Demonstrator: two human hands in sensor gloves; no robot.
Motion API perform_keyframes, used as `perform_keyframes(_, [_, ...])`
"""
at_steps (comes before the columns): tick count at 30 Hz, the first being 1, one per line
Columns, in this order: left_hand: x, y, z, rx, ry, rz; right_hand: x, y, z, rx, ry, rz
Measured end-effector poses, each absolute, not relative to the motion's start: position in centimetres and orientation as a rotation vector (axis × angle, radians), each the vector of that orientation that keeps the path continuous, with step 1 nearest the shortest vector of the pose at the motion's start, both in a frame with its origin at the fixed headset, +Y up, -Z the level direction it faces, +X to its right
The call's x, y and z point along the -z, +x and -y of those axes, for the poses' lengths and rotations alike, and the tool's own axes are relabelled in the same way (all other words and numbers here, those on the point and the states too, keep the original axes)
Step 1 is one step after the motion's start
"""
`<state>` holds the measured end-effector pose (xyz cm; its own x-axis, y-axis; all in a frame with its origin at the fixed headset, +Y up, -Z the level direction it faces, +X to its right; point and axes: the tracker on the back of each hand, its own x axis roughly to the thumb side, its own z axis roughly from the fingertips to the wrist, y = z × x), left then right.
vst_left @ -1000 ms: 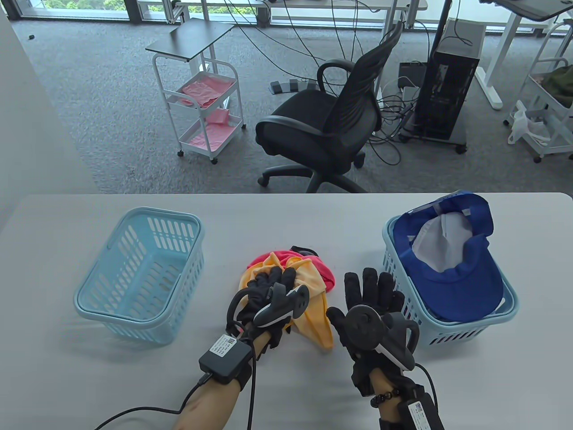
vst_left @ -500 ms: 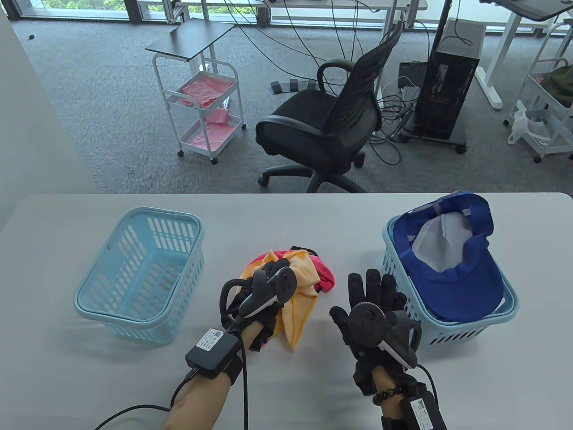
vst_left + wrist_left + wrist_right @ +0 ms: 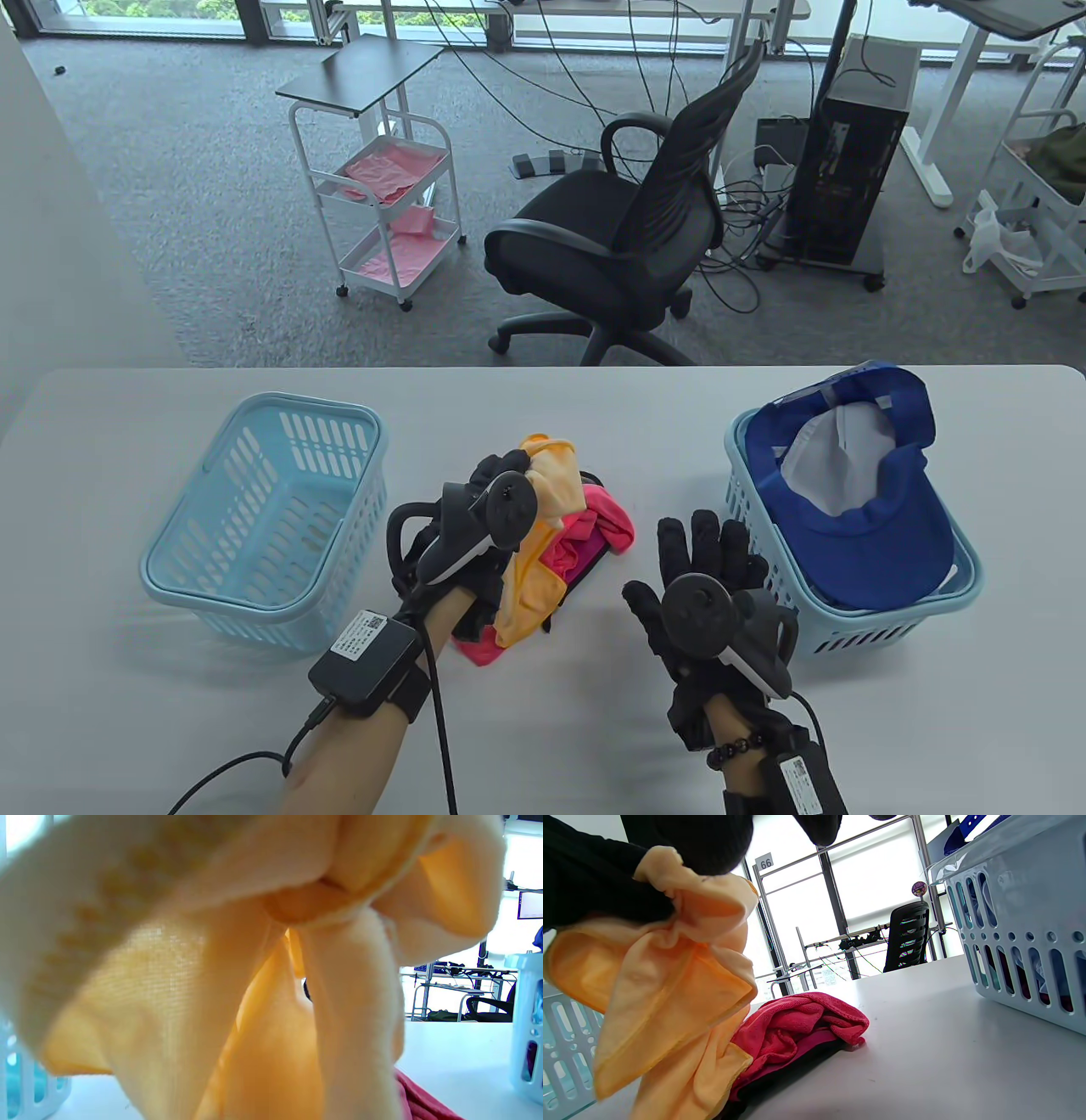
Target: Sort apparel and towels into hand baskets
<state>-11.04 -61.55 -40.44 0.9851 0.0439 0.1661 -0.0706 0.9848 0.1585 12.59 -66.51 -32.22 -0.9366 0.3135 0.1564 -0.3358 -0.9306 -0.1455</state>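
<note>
- At the middle of the desk [image 3: 594,399], my left hand [image 3: 484,526] grips the orange towel [image 3: 543,543] by its bunched upper end, fingers curled round the cloth.
- The towel hangs lengthwise from that grip, its long axis running from the bunch near my fingertips down toward my wrist, and its lower end trails on the desk just beside my forearm.
- In the left wrist view the orange cloth fills nearly the whole frame, draped right in front of the camera.
- Under and just right of the orange towel lies the pink towel [image 3: 607,526], crumpled, on top of a dark garment [image 3: 797,1065] that shows only at its edge; both rest on the desk.
- My right hand [image 3: 704,577] is beside the pile, apart from it, fingers straight and spread, holding nothing.
- The left basket [image 3: 254,586] sits well left of my left hand, a pale blue one, with nothing of its contents showing.
- The right basket [image 3: 848,628] sits just right of my right hand and carries a blue cap [image 3: 857,518] lying upside down, its white lining facing up.
- Between the two baskets, the towel pile is closer to my left hand.
</note>
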Motion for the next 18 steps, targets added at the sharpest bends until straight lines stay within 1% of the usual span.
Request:
perform_keyframes(5, [39.3, -12.1, 58.2, -0.055, 0.226, 0.159, 32.2, 12.6, 66.6, -2.790, 0.189, 0.246])
perform_keyframes(10, [38.4, -13.2, 55.5, -0.039, 0.281, 0.148, 32.2, 12.5, 66.6, -2.793, 0.192, 0.242])
perform_keyframes(18, [37.6, -15.6, 51.0, 0.041, 0.370, 0.092, 32.2, 12.5, 66.7, -2.789, 0.195, 0.245])
